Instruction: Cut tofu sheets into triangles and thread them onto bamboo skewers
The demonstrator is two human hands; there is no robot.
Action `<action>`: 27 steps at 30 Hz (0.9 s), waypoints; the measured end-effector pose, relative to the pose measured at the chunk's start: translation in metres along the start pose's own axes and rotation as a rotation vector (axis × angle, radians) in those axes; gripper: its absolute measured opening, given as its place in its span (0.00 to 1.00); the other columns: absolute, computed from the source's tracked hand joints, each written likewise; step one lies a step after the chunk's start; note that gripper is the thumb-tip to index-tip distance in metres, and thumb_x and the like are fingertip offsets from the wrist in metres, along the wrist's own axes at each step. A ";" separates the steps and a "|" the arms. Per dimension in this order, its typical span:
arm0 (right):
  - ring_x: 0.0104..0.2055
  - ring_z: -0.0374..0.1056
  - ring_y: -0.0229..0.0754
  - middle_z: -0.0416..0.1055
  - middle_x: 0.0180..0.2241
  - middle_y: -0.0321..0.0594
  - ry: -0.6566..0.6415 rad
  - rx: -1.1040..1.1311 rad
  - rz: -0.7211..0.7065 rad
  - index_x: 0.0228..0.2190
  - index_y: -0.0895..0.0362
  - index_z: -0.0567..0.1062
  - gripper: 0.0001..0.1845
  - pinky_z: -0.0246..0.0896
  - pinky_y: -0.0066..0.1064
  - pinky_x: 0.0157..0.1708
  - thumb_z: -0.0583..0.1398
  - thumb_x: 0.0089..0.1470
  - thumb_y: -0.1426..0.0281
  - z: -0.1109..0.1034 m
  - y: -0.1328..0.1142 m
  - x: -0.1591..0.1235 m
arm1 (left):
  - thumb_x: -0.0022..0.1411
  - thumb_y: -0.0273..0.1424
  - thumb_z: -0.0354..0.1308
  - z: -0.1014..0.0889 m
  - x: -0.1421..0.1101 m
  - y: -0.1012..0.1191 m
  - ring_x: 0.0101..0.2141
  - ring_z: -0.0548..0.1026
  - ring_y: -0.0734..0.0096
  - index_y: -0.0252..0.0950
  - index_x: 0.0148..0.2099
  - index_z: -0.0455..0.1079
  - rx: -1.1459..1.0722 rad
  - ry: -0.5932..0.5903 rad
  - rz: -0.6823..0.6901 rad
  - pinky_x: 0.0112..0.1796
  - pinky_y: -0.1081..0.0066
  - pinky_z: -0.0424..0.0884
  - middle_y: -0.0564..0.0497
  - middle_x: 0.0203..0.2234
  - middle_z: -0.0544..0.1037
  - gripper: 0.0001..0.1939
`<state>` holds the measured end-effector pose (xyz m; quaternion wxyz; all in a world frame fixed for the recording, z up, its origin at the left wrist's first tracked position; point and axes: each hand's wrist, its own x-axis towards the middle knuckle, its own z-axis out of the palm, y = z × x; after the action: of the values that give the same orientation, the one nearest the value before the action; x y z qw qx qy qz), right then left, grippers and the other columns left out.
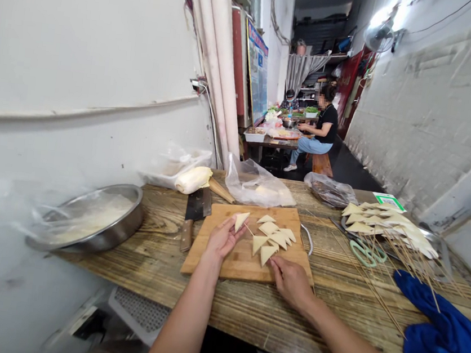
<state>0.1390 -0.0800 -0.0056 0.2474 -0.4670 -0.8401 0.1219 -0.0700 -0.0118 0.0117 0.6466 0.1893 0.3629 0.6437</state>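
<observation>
My left hand (pixel 224 236) is closed around a pale triangular piece of tofu (pixel 241 220), pinched between thumb and fingers, at the tip end of a thin bamboo skewer (pixel 249 231). Further along that skewer sit two more tofu triangles (pixel 267 254). My right hand (pixel 292 279) pinches the skewer close below them. Several loose tofu triangles (pixel 279 239) lie on the wooden cutting board (pixel 225 266) between and beyond my hands. Left of the board rests a cleaver (pixel 187 233), its wooden handle towards me.
A metal basin (pixel 103 235) stands left. Behind the board are a cabbage (pixel 193 181) and plastic bags (pixel 260 182). To the right are filled skewers (pixel 387 223) on a tray, green-handled scissors (pixel 366 254), loose bamboo skewers and a blue cloth (pixel 442 336). Two people sit far back.
</observation>
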 end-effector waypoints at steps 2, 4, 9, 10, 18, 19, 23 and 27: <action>0.30 0.69 0.40 0.74 0.28 0.41 -0.012 -0.010 -0.001 0.31 0.57 0.71 0.17 0.55 0.26 0.29 0.44 0.59 0.70 -0.001 0.000 0.000 | 0.59 0.23 0.50 0.000 0.000 0.000 0.35 0.76 0.68 0.30 0.38 0.69 0.001 -0.002 0.002 0.40 0.66 0.73 0.43 0.33 0.78 0.08; 0.29 0.69 0.41 0.74 0.28 0.41 -0.017 -0.017 -0.003 0.31 0.57 0.71 0.17 0.55 0.26 0.29 0.44 0.59 0.70 -0.001 0.000 0.000 | 0.60 0.23 0.50 0.000 0.000 0.000 0.35 0.76 0.68 0.30 0.38 0.70 0.000 0.003 0.003 0.39 0.66 0.73 0.43 0.33 0.78 0.08; 0.31 0.70 0.41 0.75 0.30 0.42 -0.008 -0.009 0.001 0.33 0.57 0.72 0.17 0.57 0.27 0.30 0.44 0.58 0.70 0.001 0.000 0.000 | 0.59 0.23 0.51 0.000 0.000 -0.001 0.35 0.76 0.67 0.29 0.39 0.70 0.006 0.005 -0.013 0.37 0.68 0.73 0.41 0.35 0.77 0.08; 0.31 0.70 0.41 0.75 0.30 0.42 -0.006 -0.004 0.001 0.33 0.57 0.72 0.17 0.57 0.27 0.30 0.44 0.58 0.70 0.001 0.000 0.000 | 0.59 0.23 0.51 0.000 0.000 -0.001 0.35 0.76 0.67 0.29 0.39 0.70 0.006 0.003 -0.016 0.36 0.68 0.73 0.41 0.35 0.77 0.08; 0.32 0.70 0.40 0.75 0.31 0.41 0.007 0.009 -0.005 0.35 0.56 0.73 0.17 0.58 0.26 0.31 0.45 0.58 0.70 0.001 0.001 -0.001 | 0.59 0.23 0.51 -0.003 0.002 -0.001 0.35 0.76 0.68 0.29 0.39 0.70 -0.007 0.007 0.004 0.39 0.66 0.73 0.42 0.34 0.77 0.08; 0.32 0.70 0.40 0.75 0.31 0.41 0.009 0.006 -0.006 0.34 0.56 0.73 0.17 0.58 0.26 0.31 0.45 0.59 0.70 0.002 0.002 -0.001 | 0.59 0.23 0.50 -0.003 0.002 -0.001 0.35 0.76 0.68 0.29 0.39 0.70 -0.007 0.006 0.006 0.39 0.66 0.73 0.42 0.34 0.77 0.08; 0.32 0.71 0.41 0.75 0.31 0.41 0.016 -0.003 -0.005 0.35 0.57 0.72 0.17 0.58 0.26 0.31 0.45 0.58 0.71 0.003 0.002 -0.001 | 0.59 0.23 0.51 -0.003 0.003 -0.001 0.35 0.76 0.68 0.29 0.39 0.70 -0.001 -0.004 0.002 0.38 0.67 0.73 0.42 0.34 0.77 0.08; 0.31 0.70 0.40 0.75 0.30 0.41 0.000 -0.009 -0.004 0.34 0.57 0.72 0.17 0.58 0.26 0.31 0.44 0.59 0.70 0.002 0.001 -0.001 | 0.58 0.23 0.51 -0.003 0.003 -0.001 0.34 0.76 0.68 0.29 0.38 0.70 -0.001 -0.006 0.009 0.36 0.68 0.74 0.43 0.34 0.77 0.08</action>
<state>0.1390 -0.0800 -0.0079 0.2454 -0.4666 -0.8416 0.1177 -0.0720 -0.0100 0.0081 0.6448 0.1926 0.3599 0.6463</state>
